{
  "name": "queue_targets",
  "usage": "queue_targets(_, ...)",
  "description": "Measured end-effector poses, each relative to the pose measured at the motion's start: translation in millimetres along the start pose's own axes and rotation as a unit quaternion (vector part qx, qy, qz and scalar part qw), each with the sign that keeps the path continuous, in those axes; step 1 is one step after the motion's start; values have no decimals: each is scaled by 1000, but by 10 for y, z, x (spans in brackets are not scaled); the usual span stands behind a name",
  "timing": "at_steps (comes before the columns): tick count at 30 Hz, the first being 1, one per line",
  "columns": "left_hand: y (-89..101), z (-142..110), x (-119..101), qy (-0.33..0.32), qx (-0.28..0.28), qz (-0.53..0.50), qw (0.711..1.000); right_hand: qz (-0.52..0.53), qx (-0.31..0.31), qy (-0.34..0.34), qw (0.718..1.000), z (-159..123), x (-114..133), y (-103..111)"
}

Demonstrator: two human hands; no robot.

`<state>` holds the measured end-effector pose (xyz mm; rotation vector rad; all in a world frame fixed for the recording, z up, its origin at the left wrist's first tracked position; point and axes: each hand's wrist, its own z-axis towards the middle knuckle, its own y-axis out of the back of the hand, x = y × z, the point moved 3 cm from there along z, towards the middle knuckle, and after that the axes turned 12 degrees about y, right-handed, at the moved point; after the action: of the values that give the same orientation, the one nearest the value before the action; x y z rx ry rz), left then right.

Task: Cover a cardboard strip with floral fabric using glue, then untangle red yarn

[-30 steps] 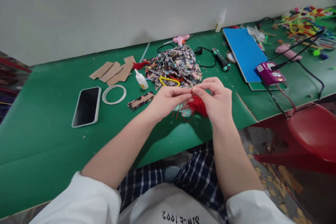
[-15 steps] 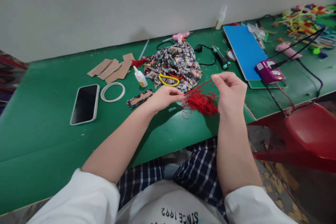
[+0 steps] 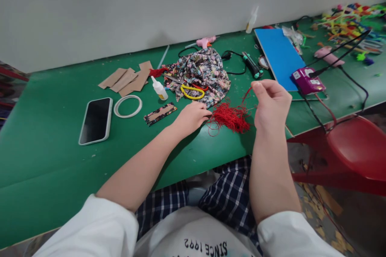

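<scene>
A loose heap of red thread lies on the green tabletop in front of me. My right hand is raised at its right, thumb and forefinger pinching a short, slack strand that hangs toward the heap. My left hand rests low at the heap's left edge, fingers stretched out and their tips touching or almost touching the thread. Just behind it are scissors with yellow and red handles, lying on a crumpled floral cloth. A floral-edged cardboard strip sits left of that hand.
To the left lie a phone, a tape ring, cardboard pieces and a white glue bottle. Behind are a pink glue gun and a utility knife. A blue board and purple box with cables occupy the right.
My right hand has moved slightly right, and the strand, taut between both hands before, now hangs slack from it. My left hand has lowered and its fingers have loosened from the strand.
</scene>
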<state>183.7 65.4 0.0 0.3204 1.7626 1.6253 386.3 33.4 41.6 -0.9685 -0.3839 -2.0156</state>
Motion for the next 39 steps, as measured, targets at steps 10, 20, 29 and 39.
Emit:
queue_targets(10,-39,9,15,-5,-19,19,1000,1,29,-14,999,-31,38,-50)
queue_targets(20,231,-2,107,42,-47,-36,997,2,69,-5,998,-44,72,-78)
queue_targets(29,562,-137,-190,-24,-105,-8,994,-146,276,72,947,-184,400,-285)
queue_targets(39,657,-195,-320,-48,-151,69,985,-117,338,41,933,-289,385,-436)
